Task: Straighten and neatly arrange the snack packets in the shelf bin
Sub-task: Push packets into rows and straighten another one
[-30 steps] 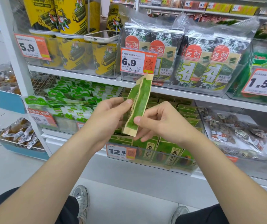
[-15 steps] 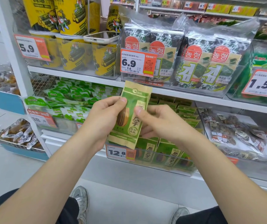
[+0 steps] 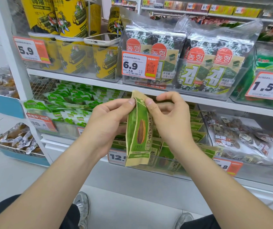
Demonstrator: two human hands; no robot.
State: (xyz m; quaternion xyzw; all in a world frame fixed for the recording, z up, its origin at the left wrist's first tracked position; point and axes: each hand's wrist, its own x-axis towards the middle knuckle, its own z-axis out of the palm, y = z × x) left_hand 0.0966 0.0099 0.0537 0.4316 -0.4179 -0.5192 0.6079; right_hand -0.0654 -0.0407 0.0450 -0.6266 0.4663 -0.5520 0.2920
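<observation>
A person's left hand [image 3: 109, 119] and right hand [image 3: 167, 119] pinch the top edge of a green seed packet [image 3: 138, 134], held upright in front of the clear shelf bin [image 3: 198, 172] where matching packets [image 3: 197, 129] stand in rows. Half a second ago the packet faced the camera flat with both hands lower on its sides; now it is turned partly edge-on and the grip has shifted to the top seal. That suggests it is being smoothed before going back among the others.
</observation>
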